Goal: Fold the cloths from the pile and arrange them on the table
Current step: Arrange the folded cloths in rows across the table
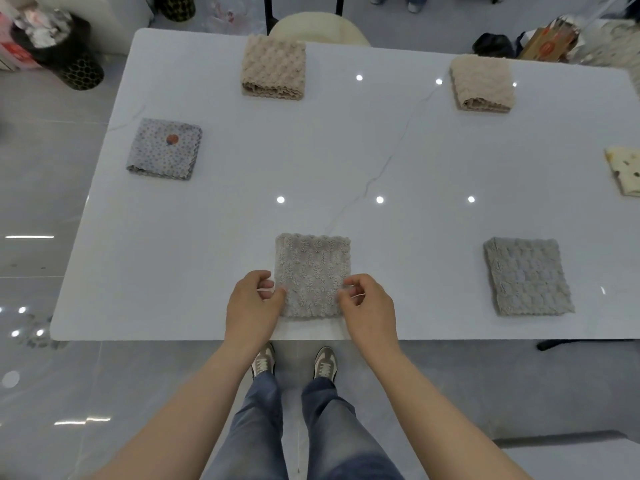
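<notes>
A folded grey textured cloth [312, 271] lies flat near the front edge of the white table [346, 161]. My left hand [254, 306] pinches its left side near the lower corner. My right hand [369, 308] pinches its right side at about the same height. Other folded cloths lie spread over the table: a grey one [526, 276] at the front right, two beige ones [274, 71] [482, 84] at the back, a dotted grey one [164, 148] at the left, and a cream one [625, 169] cut off by the right edge.
A pale chair back [318, 27] stands behind the table's far edge. Black patterned cylinders [69, 53] and bags [540, 39] sit on the floor beyond the table corners. My shoes [294, 363] stand just under the front edge.
</notes>
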